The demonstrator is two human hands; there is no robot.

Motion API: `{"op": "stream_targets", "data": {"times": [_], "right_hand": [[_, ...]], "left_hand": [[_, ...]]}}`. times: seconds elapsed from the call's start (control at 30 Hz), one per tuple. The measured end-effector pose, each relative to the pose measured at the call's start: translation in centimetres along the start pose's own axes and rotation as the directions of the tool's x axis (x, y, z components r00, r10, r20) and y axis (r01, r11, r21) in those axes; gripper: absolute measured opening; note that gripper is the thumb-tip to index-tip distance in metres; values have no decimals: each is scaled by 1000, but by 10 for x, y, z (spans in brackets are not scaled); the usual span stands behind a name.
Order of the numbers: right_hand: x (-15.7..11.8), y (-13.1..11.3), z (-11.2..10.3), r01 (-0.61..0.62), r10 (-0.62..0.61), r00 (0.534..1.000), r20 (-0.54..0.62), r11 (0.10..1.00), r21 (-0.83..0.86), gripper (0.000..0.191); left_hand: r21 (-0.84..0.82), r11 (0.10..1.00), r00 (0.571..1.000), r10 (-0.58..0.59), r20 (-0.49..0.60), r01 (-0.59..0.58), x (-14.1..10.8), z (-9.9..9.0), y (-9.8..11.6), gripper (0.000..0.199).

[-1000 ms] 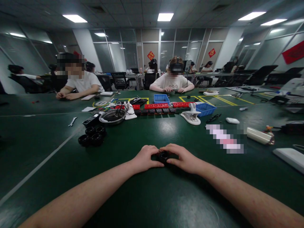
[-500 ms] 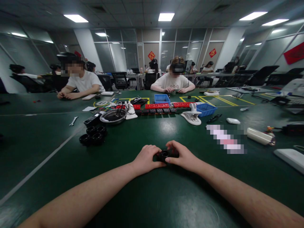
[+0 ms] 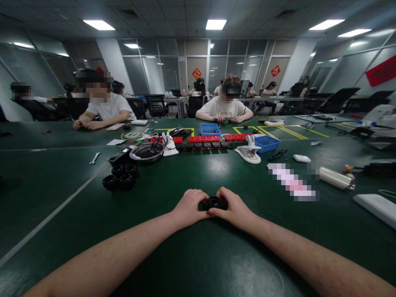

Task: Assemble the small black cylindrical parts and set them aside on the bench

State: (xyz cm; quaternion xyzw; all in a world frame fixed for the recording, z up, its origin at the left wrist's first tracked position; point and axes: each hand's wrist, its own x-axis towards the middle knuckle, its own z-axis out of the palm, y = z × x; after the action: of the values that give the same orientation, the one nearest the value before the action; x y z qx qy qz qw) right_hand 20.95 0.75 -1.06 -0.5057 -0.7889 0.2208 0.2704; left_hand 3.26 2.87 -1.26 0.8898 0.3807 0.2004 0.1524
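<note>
A small round black part with a hole in its top (image 3: 214,201) is between my two hands, low over the green table (image 3: 173,255). My left hand (image 3: 192,207) curls around its left side, thumb in front and fingers behind. From the right, my right hand (image 3: 235,207) closes on the same part, its thumb tip near my left thumb. The fingertips behind the part are partly hidden. To the left, several glossy black rings (image 3: 120,177) stand clustered on the table.
Behind the hands lie a row of black sockets (image 3: 202,145), red strips (image 3: 204,139), a metal bowl (image 3: 147,152), white clip stands (image 3: 248,150) and blue trays (image 3: 265,143). A wrench (image 3: 95,158) is at left, a beige cylinder (image 3: 335,178) at right. Two people sit across the table.
My right hand has moved in closer around the round black part, its thumb shifting left towards my left thumb. My left hand stays nearly in place.
</note>
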Motion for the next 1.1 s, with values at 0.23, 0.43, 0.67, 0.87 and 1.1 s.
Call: {"op": "stream_targets", "data": {"times": [0.23, 0.43, 0.67, 0.87, 1.1], "right_hand": [[3, 1, -18, 139, -149, 977, 151, 987, 79, 23], [8, 6, -32, 220, -272, 897, 347, 959, 181, 39], [6, 11, -29, 106, -185, 924, 334, 965, 241, 75], [6, 12, -15, 19, -68, 984, 167, 961, 277, 57], [0, -4, -7, -13, 11, 999, 38, 998, 64, 39]], "left_hand": [[-63, 998, 999, 6, 49, -2, 3, -2, -5, 33], [-87, 996, 991, 38, 129, -27, 6, -4, -10, 30], [-49, 998, 997, 34, 66, -31, 4, 0, -6, 34], [19, 1000, 1000, -16, -2, 16, 0, 1, 1, 38], [38, 999, 999, 0, -41, 2, -1, 3, -1, 42]]}}
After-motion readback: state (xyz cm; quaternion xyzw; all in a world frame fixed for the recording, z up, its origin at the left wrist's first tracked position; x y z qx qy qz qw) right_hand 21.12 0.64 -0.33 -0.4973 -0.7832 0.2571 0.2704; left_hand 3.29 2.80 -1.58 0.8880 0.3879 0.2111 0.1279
